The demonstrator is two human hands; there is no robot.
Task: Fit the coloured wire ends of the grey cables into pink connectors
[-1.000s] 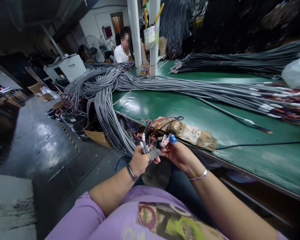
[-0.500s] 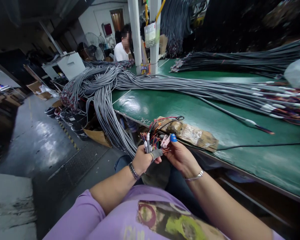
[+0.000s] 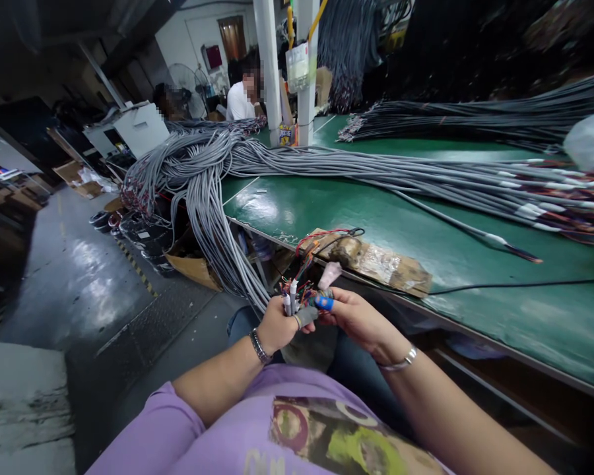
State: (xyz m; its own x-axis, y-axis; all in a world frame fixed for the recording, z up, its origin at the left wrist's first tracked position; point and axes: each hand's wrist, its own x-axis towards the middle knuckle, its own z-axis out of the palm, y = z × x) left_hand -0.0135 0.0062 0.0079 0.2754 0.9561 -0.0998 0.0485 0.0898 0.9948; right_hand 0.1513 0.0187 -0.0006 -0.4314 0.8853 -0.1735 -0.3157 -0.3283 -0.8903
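My left hand (image 3: 280,326) is closed around a bunch of grey cables (image 3: 250,280); white-wrapped ends (image 3: 293,288) stick up from the fist. A grey covering wraps its thumb. Thin coloured wires (image 3: 304,290) fan out from the cable ends between my hands. My right hand (image 3: 354,315), with a blue cover (image 3: 323,303) on one digit, pinches at these wires; the exact strands are hidden. Just above its fingers a pale pink piece (image 3: 330,275) stands up, blurred; whether the hand holds it I cannot tell.
A taped cardboard-covered block (image 3: 371,258) lies at the edge of the green table (image 3: 475,310), with red and black leads on it. Long grey cables (image 3: 346,165) run across the tabletop. A person in white (image 3: 238,102) sits behind a post (image 3: 304,79).
My right hand has lowered slightly, and its blue-covered digit has swung down and left from beside the pink piece onto the wires. The left hand still grips the cables.
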